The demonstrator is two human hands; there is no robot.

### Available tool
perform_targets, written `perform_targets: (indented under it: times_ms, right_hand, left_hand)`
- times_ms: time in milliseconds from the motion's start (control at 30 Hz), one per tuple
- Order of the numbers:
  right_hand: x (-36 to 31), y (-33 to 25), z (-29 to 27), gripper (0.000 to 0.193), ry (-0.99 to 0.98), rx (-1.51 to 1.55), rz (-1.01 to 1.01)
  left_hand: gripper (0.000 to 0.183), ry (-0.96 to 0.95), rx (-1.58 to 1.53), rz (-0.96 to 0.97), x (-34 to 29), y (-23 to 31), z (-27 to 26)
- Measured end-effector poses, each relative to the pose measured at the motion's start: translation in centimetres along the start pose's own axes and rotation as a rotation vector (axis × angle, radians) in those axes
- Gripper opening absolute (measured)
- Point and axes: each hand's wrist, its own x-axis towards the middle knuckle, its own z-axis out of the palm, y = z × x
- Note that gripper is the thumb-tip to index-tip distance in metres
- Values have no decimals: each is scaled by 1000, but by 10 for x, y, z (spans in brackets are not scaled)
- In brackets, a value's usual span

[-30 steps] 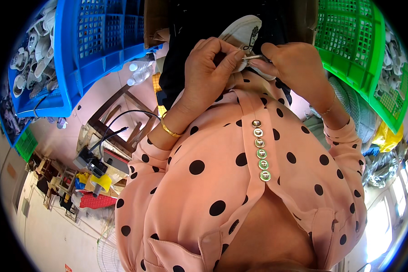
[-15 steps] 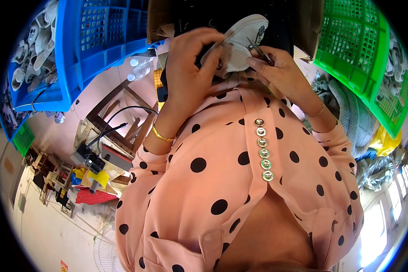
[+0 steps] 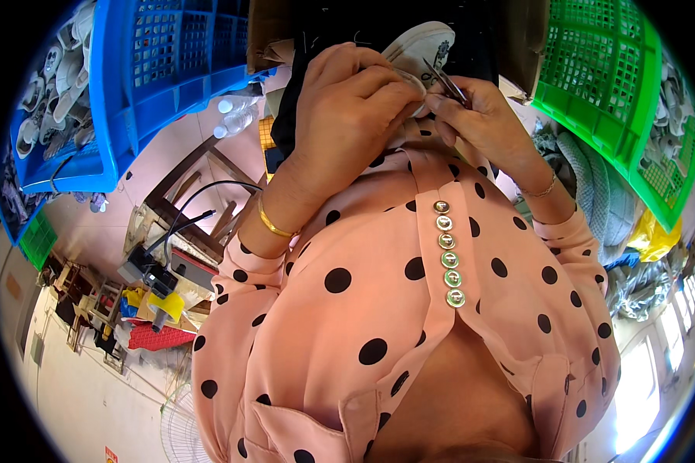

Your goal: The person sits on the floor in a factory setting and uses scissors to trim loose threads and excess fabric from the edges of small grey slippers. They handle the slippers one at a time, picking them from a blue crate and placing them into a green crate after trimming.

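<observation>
My left hand (image 3: 355, 112) is closed around the near end of a white shoe (image 3: 421, 40), covering much of it. The shoe has a rounded end pointing away from me and a small dark pattern on its right side. My right hand (image 3: 479, 116) grips a pair of thread snips (image 3: 452, 86), with the pointed metal blades angled up against the shoe's patterned side. The fingertips of both hands almost meet at the shoe's near edge, just in front of my polka-dot shirt. Whether a thread lies between the blades is too small to tell.
A blue plastic crate (image 3: 185, 92) stands at the left, with pale shoe pieces (image 3: 62, 85) beside it. At the right is a green crate (image 3: 594, 85) near more such pieces. Plastic bottles (image 3: 237, 116), a wooden stool (image 3: 201, 181) and a black cable (image 3: 185, 204) are at the left.
My left hand has turned and moved right over the shoe, hiding its near opening. The right hand stays close to its place, the snips still at the shoe's side.
</observation>
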Motion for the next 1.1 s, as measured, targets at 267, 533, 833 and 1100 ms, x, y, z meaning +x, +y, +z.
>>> perform_targets:
  times_ms: [267, 533, 833, 1100]
  right_hand:
    - [6, 8, -2, 17, 22, 108, -23]
    - [6, 7, -5, 37, 216, -678, -522]
    - [41, 7, -14, 27, 120, -773, -704]
    - [29, -4, -8, 23, 37, -353, -288]
  left_hand:
    - [5, 127, -276, -672, -13, -19, 2]
    - [39, 51, -300, -568, -39, -4, -24]
    - [27, 64, -52, -363, -40, 0, -1]
    - [19, -95, -649, -664, -28, -4, -22]
